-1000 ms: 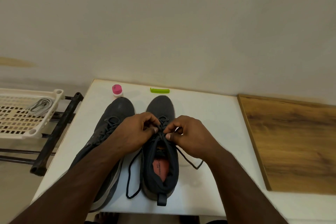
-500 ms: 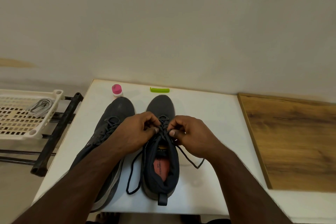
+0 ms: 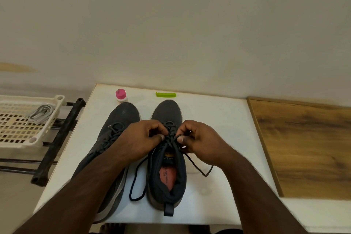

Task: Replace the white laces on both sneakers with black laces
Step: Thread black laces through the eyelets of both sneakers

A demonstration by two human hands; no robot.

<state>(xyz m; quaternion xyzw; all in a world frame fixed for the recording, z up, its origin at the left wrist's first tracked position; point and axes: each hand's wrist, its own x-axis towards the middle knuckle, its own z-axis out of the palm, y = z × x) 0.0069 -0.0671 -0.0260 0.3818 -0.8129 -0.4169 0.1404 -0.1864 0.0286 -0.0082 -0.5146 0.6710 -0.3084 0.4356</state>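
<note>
Here 2 sneakers [image 3: 167, 116] — 2 hands [image 3: 140, 138] pinching 1 black lace [image 3: 171, 138].

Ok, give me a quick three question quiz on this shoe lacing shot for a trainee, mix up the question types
1. True or false: the left hand and the right hand both pinch the black lace over the right sneaker.
2. Multiple choice: the bundle of white laces lies A) on the white table, B) in the cream basket, C) inside the left sneaker.
3. Fill in: the small item beyond the toe of the right sneaker is a ____ clip.

Key: 1 true; 2 B; 3 green.
</note>
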